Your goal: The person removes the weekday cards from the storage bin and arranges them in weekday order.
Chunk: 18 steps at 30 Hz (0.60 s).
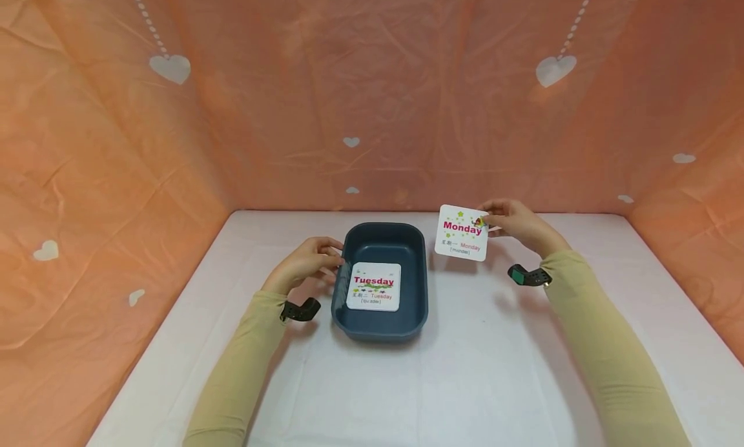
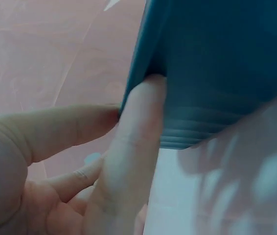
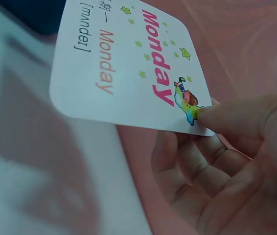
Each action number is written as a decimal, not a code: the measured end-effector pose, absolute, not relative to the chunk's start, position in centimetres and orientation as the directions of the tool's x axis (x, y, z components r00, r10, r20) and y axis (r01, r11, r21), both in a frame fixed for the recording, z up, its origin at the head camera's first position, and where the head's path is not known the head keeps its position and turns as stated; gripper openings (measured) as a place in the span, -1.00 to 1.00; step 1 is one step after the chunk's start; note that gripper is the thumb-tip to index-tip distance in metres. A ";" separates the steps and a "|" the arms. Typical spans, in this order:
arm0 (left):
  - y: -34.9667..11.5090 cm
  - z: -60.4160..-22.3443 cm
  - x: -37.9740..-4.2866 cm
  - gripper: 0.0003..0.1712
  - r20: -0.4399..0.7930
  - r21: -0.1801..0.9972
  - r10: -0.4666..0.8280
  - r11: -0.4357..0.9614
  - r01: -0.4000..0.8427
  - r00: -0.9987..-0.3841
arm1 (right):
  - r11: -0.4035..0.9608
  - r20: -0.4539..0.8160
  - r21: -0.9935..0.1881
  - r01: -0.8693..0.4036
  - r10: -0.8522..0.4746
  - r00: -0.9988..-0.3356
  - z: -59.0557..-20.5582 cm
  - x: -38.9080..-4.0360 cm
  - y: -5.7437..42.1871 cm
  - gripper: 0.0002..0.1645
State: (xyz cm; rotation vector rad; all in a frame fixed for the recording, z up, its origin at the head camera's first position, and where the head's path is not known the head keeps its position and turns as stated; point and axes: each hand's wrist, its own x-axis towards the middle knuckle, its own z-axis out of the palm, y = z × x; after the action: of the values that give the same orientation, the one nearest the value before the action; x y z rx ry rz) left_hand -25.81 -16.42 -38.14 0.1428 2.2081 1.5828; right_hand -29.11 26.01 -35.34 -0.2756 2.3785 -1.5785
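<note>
My right hand [image 1: 519, 226] pinches a square white flashcard [image 1: 462, 232] by its right edge and holds it above the table, to the right of the tray. "Monday" is printed on it in pink, and the right wrist view shows the thumb on its printed face. A dark blue oblong tray [image 1: 414, 308] stands on the table with a "Tuesday" flashcard [image 1: 374, 287] lying face up inside. At the tray's left side, my left hand [image 1: 308, 261] grips the rim between thumb and a finger, as the left wrist view shows.
A white cloth [image 1: 453, 382] covers the table. Orange-pink curtains [image 1: 383, 98] with white hearts hang behind it and at both sides. A black wrist strap [image 1: 299, 310] is on the left wrist, and another strap [image 1: 529, 276] is on the right.
</note>
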 end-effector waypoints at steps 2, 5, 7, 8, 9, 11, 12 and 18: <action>-16.4 -38.1 -25.9 -0.53 -0.271 0.924 0.315 0.349 -0.154 -0.910 | 0.385 -0.118 -0.923 -0.006 -0.296 -0.948 -35.9 -29.2 26.1 -0.59; -16.3 -38.2 -26.0 -0.54 -0.259 0.927 0.315 0.347 -0.143 -0.913 | 0.376 -0.107 -0.927 -0.006 -0.280 -0.954 -36.7 -29.4 26.0 -0.57; -16.3 -38.3 -26.1 -0.54 -0.252 0.929 0.316 0.343 -0.138 -0.915 | 0.377 -0.109 -0.926 0.004 -0.258 -0.960 -37.3 -29.6 26.0 -0.58; -16.3 -38.3 -26.1 -0.54 -0.251 0.929 0.312 0.342 -0.138 -0.916 | 0.385 -0.115 -0.923 0.014 -0.243 -0.963 -37.6 -29.7 25.9 -0.58; -16.3 -38.4 -26.2 -0.54 -0.247 0.930 0.312 0.342 -0.134 -0.917 | 0.395 -0.118 -0.918 0.017 -0.232 -0.965 -37.9 -29.8 25.9 -0.58; -16.3 -38.5 -26.2 -0.54 -0.244 0.931 0.310 0.341 -0.133 -0.919 | 0.409 -0.133 -0.912 0.039 -0.204 -0.970 -38.4 -29.8 25.8 -0.58; -16.2 -38.5 -26.3 -0.54 -0.245 0.931 0.303 0.337 -0.138 -0.921 | 0.417 -0.142 -0.908 0.053 -0.185 -0.972 -38.7 -29.9 25.7 -0.59; -16.3 -38.6 -26.3 -0.53 -0.237 0.938 0.279 0.315 -0.144 -0.931 | 0.388 -0.159 -0.915 0.107 -0.103 -0.982 -40.1 -30.1 25.1 -0.58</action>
State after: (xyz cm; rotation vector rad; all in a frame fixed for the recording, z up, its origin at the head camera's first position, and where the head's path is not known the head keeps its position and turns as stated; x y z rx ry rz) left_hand -26.35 -16.27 -38.56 0.1204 2.2320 1.6484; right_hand -30.10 25.15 -40.13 0.0037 2.4536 -1.6394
